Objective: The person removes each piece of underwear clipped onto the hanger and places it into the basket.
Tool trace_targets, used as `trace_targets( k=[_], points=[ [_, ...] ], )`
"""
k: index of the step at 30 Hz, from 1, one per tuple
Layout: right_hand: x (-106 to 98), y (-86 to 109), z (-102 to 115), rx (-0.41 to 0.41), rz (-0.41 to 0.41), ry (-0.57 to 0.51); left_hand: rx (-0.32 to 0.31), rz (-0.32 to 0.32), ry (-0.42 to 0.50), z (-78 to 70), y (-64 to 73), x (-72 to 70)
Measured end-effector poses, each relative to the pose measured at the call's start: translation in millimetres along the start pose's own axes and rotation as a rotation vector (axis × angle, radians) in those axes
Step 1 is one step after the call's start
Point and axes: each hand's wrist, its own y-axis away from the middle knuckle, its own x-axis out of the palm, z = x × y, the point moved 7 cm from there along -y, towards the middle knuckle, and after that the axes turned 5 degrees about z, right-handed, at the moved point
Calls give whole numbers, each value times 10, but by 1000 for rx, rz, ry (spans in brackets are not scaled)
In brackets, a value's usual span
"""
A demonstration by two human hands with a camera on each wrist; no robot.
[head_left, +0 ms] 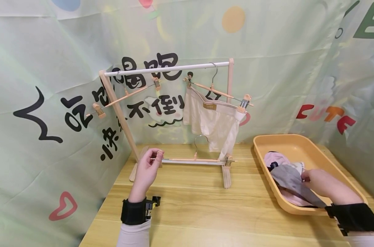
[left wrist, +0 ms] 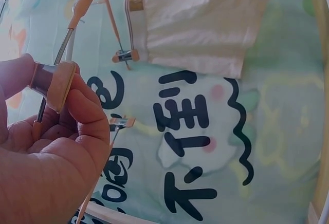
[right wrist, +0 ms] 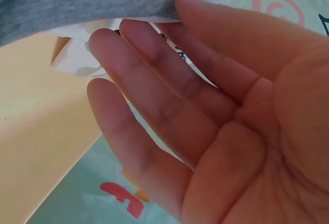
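Note:
My left hand (head_left: 149, 168) pinches one clip (left wrist: 54, 85) of a clip hanger (head_left: 182, 159) between thumb and fingers. This hanger lies level in front of the rack's lower bar, its hook upward and its other clip (head_left: 228, 160) at the right end. Over the yellow basin (head_left: 301, 140), my right hand (head_left: 326, 185) pinches the edge of a grey cloth garment (head_left: 287, 176). In the right wrist view, the thumb lies on the grey cloth (right wrist: 113, 3), the index finger goes behind it, and the other fingers extend below.
A wooden rack (head_left: 120, 116) stands on the table (head_left: 187, 212). From its white top bar (head_left: 165, 69) hang white shorts (head_left: 213, 120) clipped to one hanger and, at left, a bare hanger (head_left: 128, 96). Pink garments (head_left: 276, 159) lie in the basin. A printed curtain (head_left: 267, 68) surrounds the table.

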Motion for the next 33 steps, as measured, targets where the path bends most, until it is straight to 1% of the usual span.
trace_targets(
  k=[5, 7, 9, 12, 18, 21, 25, 26, 28, 31, 33],
  points=[
    [36, 12, 10, 9, 59, -36, 4, 2, 5, -4, 1, -1],
    [50, 26, 34, 2, 73, -42, 16, 0, 12, 70, -15, -6],
    [62, 32, 46, 5, 90, -50, 20, 1, 14, 65, -16, -6],
    [82, 40, 60, 5, 97, -57, 22, 0, 13, 55, -14, -11],
    [90, 50, 63, 16, 81, -54, 18, 3, 22, 43, -5, -14],
    [100, 51, 52, 41, 93, -59, 5, 9, 22, 34, 0, -15],
    [107, 51, 42, 77, 119, -68, -6, 22, 21, -31, 21, -21],
    [107, 51, 39, 85, 124, -71, -3, 24, 20, -60, 29, -24],
    [99, 50, 45, 88, 126, -74, 16, 24, -3, -168, 58, -31],
    [91, 54, 55, 88, 119, -73, 25, 16, -20, -210, 74, -56],
    [85, 60, 65, 84, 109, -68, 27, 10, -22, -204, 78, -76]
  ],
)
